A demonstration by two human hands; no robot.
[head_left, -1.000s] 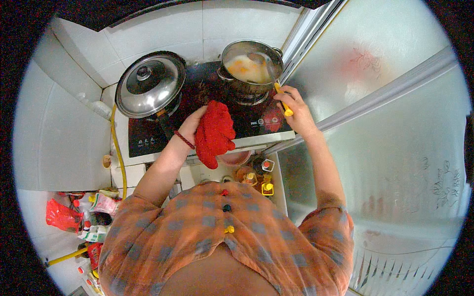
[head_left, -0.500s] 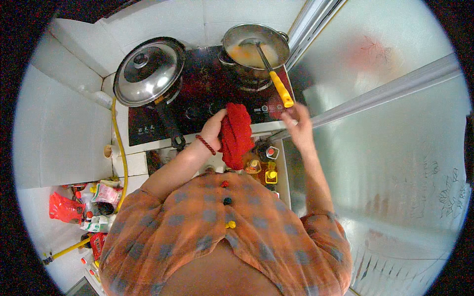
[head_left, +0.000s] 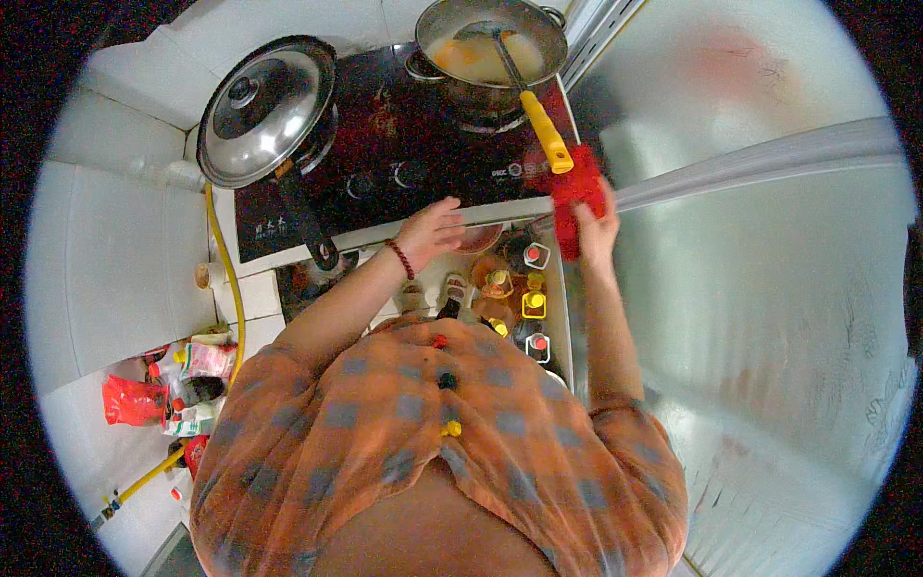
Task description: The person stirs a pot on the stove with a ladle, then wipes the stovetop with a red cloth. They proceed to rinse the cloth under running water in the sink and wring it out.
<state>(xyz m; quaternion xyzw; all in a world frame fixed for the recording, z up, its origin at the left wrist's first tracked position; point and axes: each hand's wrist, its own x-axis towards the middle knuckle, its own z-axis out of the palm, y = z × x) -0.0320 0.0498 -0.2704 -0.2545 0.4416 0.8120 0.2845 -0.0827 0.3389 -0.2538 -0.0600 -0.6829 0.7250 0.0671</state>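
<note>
A red cloth [head_left: 579, 183] hangs in my right hand [head_left: 600, 229] at the stove's right front corner, its fingers closed round it. The yellow-handled ladle [head_left: 544, 132] passes just over the cloth's upper part; I cannot tell if they touch. The ladle's head rests in the steel pot [head_left: 430, 17], which holds cloudy liquid with orange bits. In front of the stove's front edge, my left hand [head_left: 433, 236] is empty, with its fingers stretched out toward the right. A dark red bead bracelet [head_left: 400, 258] circles that wrist.
On the left burner sits a pan with a steel lid [head_left: 288, 91], its black handle [head_left: 308, 226] pointing toward me. Several bottles stand in an open drawer [head_left: 558, 317] below the stove [head_left: 385, 125]. A frosted glass panel [head_left: 731, 288] borders the right, and a yellow hose [head_left: 226, 260] runs along the left.
The red cloth has passed from my left hand to my right, moving right toward the ladle handle. My left hand is now empty. The view has shifted, and the stove appears slightly higher.
</note>
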